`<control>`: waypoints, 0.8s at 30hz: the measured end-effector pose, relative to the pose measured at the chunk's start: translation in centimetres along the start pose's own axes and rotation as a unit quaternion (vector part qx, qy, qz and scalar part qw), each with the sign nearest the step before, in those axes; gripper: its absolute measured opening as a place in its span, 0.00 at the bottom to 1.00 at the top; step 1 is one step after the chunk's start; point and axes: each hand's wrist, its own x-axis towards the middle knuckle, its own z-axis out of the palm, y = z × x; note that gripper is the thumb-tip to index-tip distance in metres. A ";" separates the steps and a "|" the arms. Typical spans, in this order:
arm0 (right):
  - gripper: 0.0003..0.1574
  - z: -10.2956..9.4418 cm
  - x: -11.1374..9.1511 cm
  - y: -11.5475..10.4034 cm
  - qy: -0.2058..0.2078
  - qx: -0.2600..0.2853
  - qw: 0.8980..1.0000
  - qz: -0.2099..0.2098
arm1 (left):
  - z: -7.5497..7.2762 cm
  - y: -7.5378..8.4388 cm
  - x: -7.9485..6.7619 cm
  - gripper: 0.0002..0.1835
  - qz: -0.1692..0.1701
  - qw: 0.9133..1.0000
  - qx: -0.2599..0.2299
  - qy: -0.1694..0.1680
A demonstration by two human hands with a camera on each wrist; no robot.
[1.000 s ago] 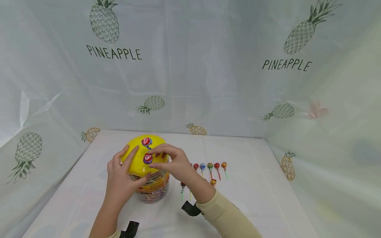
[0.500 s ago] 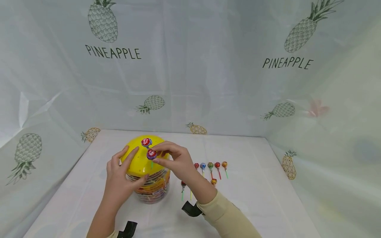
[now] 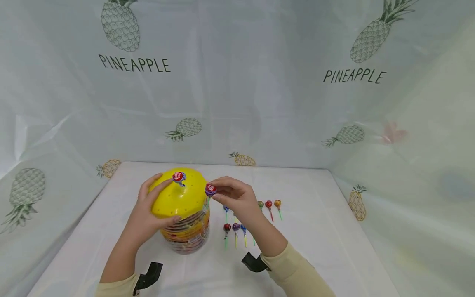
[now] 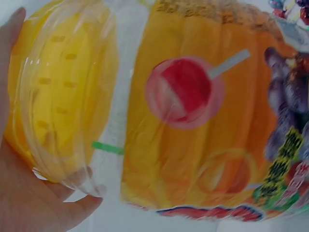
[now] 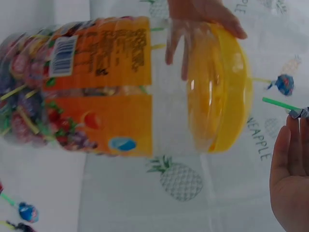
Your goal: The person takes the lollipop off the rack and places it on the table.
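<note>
A clear jar point(image 3: 186, 237) of wrapped lollipops stands upright on the table with its yellow lid point(image 3: 179, 202) on. My left hand point(image 3: 148, 210) grips the lid from the left, thumb at the near rim, fingers spread over the top. One lollipop point(image 3: 179, 177) stands upright in the lid; in the right wrist view its yellow stick point(image 5: 260, 79) enters the lid top. Between thumb and fingers, my right hand point(image 3: 235, 198) pinches a red and purple lollipop point(image 3: 210, 189) by the lid's right edge. Its green stick point(image 5: 280, 103) is apart from the lid in the right wrist view.
Two rows of lollipops lie on the white table point(image 3: 308, 231) right of the jar, among them a dark red one point(image 3: 227, 227) and an orange one point(image 3: 277, 203). My right forearm hides part of them. A pineapple-print sheet point(image 3: 259, 82) hangs behind the table.
My right hand has moved right with the pinched lollipop, from over the lid's middle to its right edge. The green stick has come into view. My left hand stays on the lid.
</note>
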 end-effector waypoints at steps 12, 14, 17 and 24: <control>0.17 -5.3 -3.8 2.3 0.109 -0.063 0.984 0.124 | 0.8 -0.4 -0.3 0.48 -0.007 1.000 -0.023 0.014; 0.17 -6.2 -4.5 2.7 0.118 -0.068 0.981 0.137 | 0.8 -0.4 -0.4 0.48 -0.007 0.999 -0.027 0.018; 0.18 -7.6 -5.4 3.4 0.122 -0.083 0.978 0.149 | 0.8 -0.4 -0.4 0.48 -0.007 0.999 -0.031 0.022; 0.18 -10.1 -7.4 4.7 0.155 -0.087 0.965 0.191 | 0.9 -0.4 -0.2 0.48 -0.007 0.999 -0.033 0.022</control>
